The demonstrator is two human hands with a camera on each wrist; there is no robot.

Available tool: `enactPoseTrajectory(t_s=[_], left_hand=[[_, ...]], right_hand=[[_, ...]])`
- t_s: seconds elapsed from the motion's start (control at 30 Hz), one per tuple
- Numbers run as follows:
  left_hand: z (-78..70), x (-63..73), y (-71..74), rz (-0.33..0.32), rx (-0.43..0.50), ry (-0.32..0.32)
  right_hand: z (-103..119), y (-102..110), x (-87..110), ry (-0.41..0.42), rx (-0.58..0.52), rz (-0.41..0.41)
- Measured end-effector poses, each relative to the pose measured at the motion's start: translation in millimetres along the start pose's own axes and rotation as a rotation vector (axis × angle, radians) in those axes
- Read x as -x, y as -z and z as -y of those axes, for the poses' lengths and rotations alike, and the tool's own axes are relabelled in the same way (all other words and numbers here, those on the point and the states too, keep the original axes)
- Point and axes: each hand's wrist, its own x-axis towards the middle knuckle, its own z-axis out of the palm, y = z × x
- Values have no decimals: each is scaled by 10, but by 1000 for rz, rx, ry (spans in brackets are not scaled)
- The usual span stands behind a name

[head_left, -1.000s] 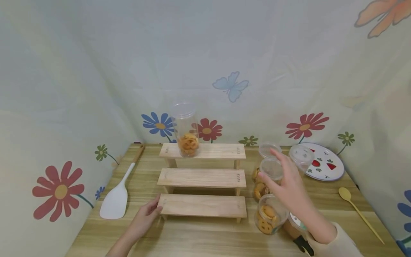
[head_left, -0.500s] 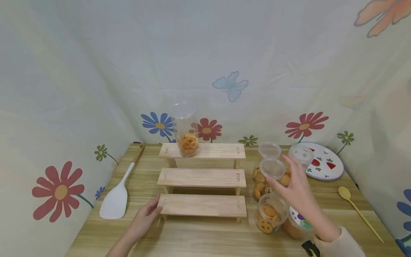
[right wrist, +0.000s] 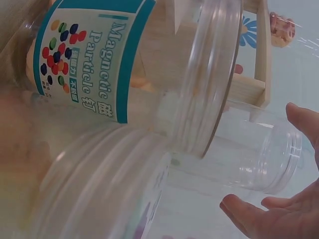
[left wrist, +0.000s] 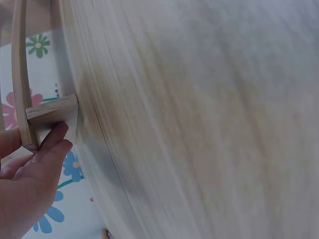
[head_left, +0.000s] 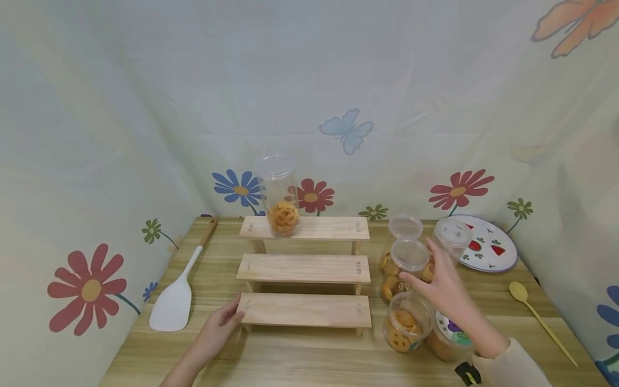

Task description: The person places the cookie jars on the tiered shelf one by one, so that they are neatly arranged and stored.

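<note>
My left hand grips the left end of the lowest step of a three-tier wooden display stand, its thumb at the board's edge. In the left wrist view, fingers reach under the board beside its leg. My right hand is spread around the right side of a clear lidded cookie jar. The right wrist view has thumb and fingers apart on either side of the clear jar. In front of that hand stand another cookie jar and a jar with a printed lid.
A tall jar with pretzel-shaped snacks stands on the top step. Two more clear jars, one at the back and one by the plate, crowd the right side. A patterned plate, yellow spoon and white spatula lie farther out.
My right hand has shifted right and slightly down, from above the jars to the right side of one cookie jar. The left hand stays on the lowest step.
</note>
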Motion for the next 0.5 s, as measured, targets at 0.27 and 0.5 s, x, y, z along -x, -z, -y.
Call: enactPoseTrajectory(t_s=[0.27,0.5], left_hand=[[-12,40,-9,6,-8,5],[-32,33,-10,-12,-19,-9]], right_hand=[[-54,-40,-22,26,-19,11],[-70,-65,-26,56,-68,3]])
